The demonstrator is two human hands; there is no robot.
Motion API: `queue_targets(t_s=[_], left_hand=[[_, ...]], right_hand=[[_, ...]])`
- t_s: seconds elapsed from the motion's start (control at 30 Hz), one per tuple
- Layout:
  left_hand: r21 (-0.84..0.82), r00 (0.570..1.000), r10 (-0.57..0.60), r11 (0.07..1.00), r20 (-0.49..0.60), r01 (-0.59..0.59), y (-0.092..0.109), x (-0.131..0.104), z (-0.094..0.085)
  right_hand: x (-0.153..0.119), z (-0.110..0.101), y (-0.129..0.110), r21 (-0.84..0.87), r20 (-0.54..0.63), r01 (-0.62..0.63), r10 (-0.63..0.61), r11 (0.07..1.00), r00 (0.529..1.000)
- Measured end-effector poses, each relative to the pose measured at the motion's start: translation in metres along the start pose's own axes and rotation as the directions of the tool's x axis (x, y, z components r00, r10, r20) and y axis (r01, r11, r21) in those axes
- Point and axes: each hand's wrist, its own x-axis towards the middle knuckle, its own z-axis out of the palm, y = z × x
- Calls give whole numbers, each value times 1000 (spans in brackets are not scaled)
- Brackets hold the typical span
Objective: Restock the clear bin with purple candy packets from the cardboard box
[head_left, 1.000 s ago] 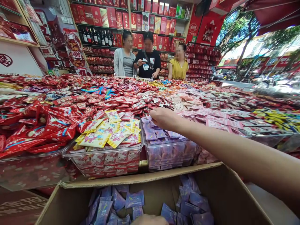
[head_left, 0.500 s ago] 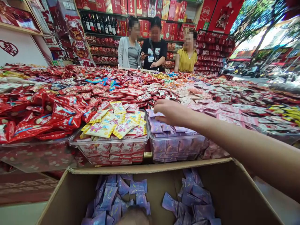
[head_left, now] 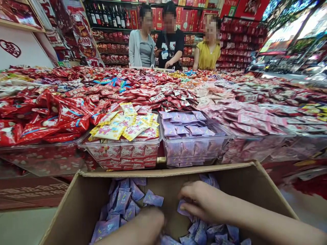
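My right hand (head_left: 201,200) reaches down inside the cardboard box (head_left: 167,172). Its thumb and curled fingers close on a purple candy packet (head_left: 184,210) at the right-hand heap. My left hand (head_left: 149,221) is low in the same box, beside the left heap of purple packets (head_left: 122,200); it is blurred and its fingertips are hidden. Beyond the box's far edge stands a clear plastic bin (head_left: 196,139) filled with similar purple packets, their top layer partly in rows.
Left of that bin is another clear bin with yellow-and-white packets (head_left: 139,131). Red packets (head_left: 51,119) heap further left, pink packets (head_left: 250,117) to the right. Behind the wide candy display, three people (head_left: 168,47) stand by shelves of bottles and red boxes.
My right hand has moved from the purple packets in the bin down into the box. My left hand has come further into view. The camera view has tilted slightly downward.
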Motion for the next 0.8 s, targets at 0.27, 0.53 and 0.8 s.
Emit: queue_targets(t_s=[0.27, 0.53, 0.8], left_hand=[[-546, 983, 62, 825, -170, -147, 44, -11, -46], [-821, 992, 88, 558, -90, -124, 57, -21, -54], [-812, 986, 159, 567, -58, -140, 60, -30, -59]], right_hand=[[3, 8, 3, 629, 66, -299, 334, 717, 940], [4, -6, -4, 905, 168, -265, 295, 332, 941], [-1, -13, -7, 818, 33, -220, 339, 531, 940]])
